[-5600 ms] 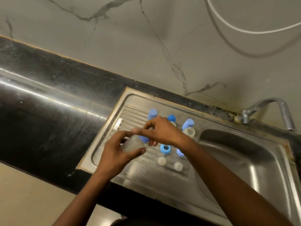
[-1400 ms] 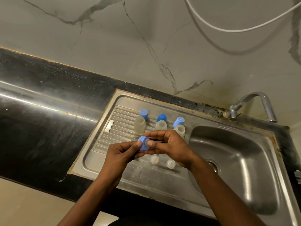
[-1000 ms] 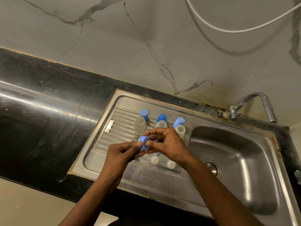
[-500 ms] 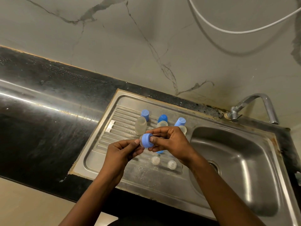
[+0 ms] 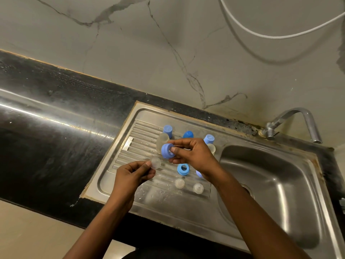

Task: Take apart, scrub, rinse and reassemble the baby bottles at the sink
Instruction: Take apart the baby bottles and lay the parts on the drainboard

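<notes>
Over the ribbed drainboard (image 5: 134, 146) my right hand (image 5: 194, 156) pinches a blue screw ring (image 5: 167, 150). Just below and left of it, my left hand (image 5: 133, 174) pinches a clear silicone teat (image 5: 155, 162). The two parts are apart. Behind my hands stand a clear bottle body (image 5: 162, 140) and blue caps (image 5: 167, 130) (image 5: 209, 138); another blue cap (image 5: 187, 134) is partly hidden by my right hand. On the drainboard lie a loose blue ring (image 5: 183, 169) and two clear teats (image 5: 179, 183) (image 5: 198, 188).
A steel sink basin (image 5: 270, 193) lies to the right, with a curved tap (image 5: 298, 118) at its back right corner. Black stone counter (image 5: 56, 131) runs to the left. A white cord (image 5: 261, 34) hangs on the marbled wall.
The clear teat has come out of the blue ring. My left hand has dropped down and left with the teat, while my right hand keeps the ring.
</notes>
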Demonstrator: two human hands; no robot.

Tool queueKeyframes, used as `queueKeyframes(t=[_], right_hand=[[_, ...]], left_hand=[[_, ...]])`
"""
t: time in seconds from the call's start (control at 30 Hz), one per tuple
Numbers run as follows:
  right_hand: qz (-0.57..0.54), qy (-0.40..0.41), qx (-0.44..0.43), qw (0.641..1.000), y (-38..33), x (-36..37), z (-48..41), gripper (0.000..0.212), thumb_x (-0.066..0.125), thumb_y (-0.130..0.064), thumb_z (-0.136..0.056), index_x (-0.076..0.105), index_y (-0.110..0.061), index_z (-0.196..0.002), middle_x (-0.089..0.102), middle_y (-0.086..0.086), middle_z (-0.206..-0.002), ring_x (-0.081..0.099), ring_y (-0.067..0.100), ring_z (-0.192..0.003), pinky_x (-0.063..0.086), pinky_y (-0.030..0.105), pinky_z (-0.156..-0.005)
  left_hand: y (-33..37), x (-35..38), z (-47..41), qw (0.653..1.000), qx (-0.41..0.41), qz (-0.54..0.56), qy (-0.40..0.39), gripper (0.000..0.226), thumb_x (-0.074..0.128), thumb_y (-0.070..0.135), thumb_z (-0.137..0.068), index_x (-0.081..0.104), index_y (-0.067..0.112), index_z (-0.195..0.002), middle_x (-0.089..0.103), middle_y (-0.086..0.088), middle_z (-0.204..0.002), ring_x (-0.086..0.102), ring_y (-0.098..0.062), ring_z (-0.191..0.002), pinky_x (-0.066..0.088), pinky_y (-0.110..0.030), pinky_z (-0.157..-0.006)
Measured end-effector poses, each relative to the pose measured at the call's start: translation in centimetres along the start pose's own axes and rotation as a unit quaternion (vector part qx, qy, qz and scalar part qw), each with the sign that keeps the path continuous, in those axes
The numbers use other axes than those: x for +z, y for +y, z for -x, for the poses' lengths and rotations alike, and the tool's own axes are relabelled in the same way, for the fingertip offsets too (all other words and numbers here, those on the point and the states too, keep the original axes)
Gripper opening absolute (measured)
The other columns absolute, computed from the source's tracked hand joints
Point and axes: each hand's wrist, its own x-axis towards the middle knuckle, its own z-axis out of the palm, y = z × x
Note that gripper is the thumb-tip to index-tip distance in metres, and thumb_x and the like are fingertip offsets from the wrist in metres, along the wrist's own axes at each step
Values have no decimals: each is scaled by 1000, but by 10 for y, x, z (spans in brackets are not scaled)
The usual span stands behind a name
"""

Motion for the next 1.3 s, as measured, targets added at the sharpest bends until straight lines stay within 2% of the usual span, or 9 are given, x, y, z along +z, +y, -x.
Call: queueKeyframes(t=[0.23,0.37,0.57,0.67,0.87,1.07,1.13,1.2,1.3], right_hand=[[174,43,56,982,28,11,-32,19,74,-11,-98,78,-13,-117,78,-1,-97,79,13,-75,60,19,-65],[315,21,57,947,46,24,-47,22,68,-11,-99,77,-13,-119,79,1,-99,78,18,-81,64,36,-86],[436,7,51,898,59,42,-61,12,64,-5,-93,75,-2,-92,74,14,-90,71,32,-89,58,43,-76],[451,12,61,890,65,46,-64,12,65,-5,-93,71,6,-95,73,25,-97,70,40,-96,47,38,-64],[451,18,62,890,73,48,-63,15,60,-2,-92,69,9,-98,71,27,-103,68,42,-101,37,33,-64],[447,31,59,892,64,45,-56,13,60,-8,-95,67,0,-88,67,15,-85,64,32,-81,47,36,-64],[445,42,52,893,58,42,-49,19,61,-10,-98,74,-7,-111,73,12,-103,69,31,-96,59,41,-78],[437,55,44,897,52,37,-39,29,61,-12,-99,72,-10,-126,73,11,-116,69,30,-106,60,42,-87],[421,70,27,904,48,32,-22,23,60,-11,-95,76,-9,-111,76,10,-100,71,27,-91,61,46,-83]], left_hand=[[-18,-21,-4,999,-19,-41,24,14,76,16,-96,82,3,-97,77,-27,-93,77,-35,-85,66,-32,-77],[-27,-27,-5,997,-23,-64,23,14,75,15,-97,83,6,-89,76,-27,-88,76,-33,-80,65,-32,-73],[-33,-30,-8,996,-30,-84,27,14,76,16,-97,83,5,-90,77,-25,-88,77,-35,-79,65,-32,-72],[-34,-30,-8,994,-31,-98,23,14,76,18,-97,83,7,-90,77,-23,-88,78,-35,-81,65,-34,-74],[-36,-28,-11,992,-24,-123,22,15,75,15,-98,82,3,-94,77,-23,-86,77,-35,-80,65,-36,-75],[-39,-25,-15,990,-21,-140,18,15,74,11,-98,81,0,-91,76,-25,-84,76,-34,-77,66,-39,-77],[-41,-24,-17,988,-19,-154,18,15,73,10,-99,80,0,-91,76,-24,-83,76,-33,-76,65,-40,-76],[-42,-22,-21,984,-19,-174,16,15,71,9,-100,80,1,-91,77,-22,-81,76,-34,-77,65,-41,-76],[-44,-18,-26,977,-15,-210,11,16,71,7,-100,80,0,-88,76,-21,-77,77,-38,-77,65,-43,-77]])
